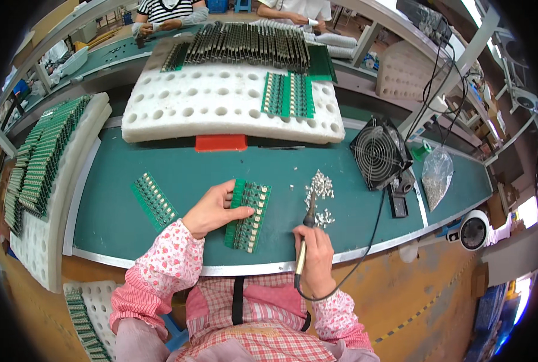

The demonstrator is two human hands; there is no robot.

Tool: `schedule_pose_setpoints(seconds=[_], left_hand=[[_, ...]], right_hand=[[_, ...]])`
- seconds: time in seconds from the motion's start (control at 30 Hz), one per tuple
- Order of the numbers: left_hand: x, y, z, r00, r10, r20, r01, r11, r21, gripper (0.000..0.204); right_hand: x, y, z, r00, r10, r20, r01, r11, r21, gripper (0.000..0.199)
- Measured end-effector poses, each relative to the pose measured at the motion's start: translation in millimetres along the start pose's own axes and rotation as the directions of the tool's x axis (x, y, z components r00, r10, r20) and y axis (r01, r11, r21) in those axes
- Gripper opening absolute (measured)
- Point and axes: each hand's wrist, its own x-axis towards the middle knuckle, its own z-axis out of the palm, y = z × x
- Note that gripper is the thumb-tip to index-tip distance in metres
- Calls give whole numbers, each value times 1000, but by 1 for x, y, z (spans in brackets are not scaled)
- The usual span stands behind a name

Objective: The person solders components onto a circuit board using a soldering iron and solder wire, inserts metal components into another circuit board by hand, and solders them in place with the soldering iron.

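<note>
My left hand (211,210) grips a green circuit board panel (254,224) by its left side, thumb on top, near the front of the green work surface. The panel carries rows of small white and dark parts. In my right hand (317,256) is a soldering iron (308,218), held like a pen with its tip pointing away from me. That tip is close to a loose pile of small white-and-silver parts (320,186). A smaller heap of the same parts (324,218) lies just nearer. To the left of my left hand rests another green board panel (154,201).
A white foam block (220,114) with holes stands at the back, bearing many boards. More boards fill a foam block (46,241) on the left. A black fan (380,154), a bag of parts (437,181) and the iron's cable (371,241) are on the right. Two people sit opposite.
</note>
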Motion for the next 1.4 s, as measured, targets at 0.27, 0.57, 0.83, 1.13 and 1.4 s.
schedule_pose_setpoints(seconds=[0.27, 0.57, 0.83, 1.13, 1.4], left_hand=[[12, -11, -18, 1000, 13, -28, -18, 982, -186, 20], [12, -6, -14, 1000, -16, -4, 14, 939, -345, 16], [1, -3, 4, 997, 67, -30, -73, 966, -248, 19], [-2, -4, 10, 985, 163, -58, -172, 948, -268, 20], [-10, 6, 14, 991, 123, -55, -133, 955, -267, 20]], right_hand=[[1, -5, -7, 992, -63, 107, 82, 980, -179, 27], [0, -11, -10, 987, 157, 41, -159, 985, 72, 24], [52, -52, 12, 877, 480, -21, -271, 530, 803, 25], [66, -67, 37, 849, 527, 21, -199, 284, 938, 31], [63, -75, 38, 844, 535, -31, -164, 313, 935, 33]])
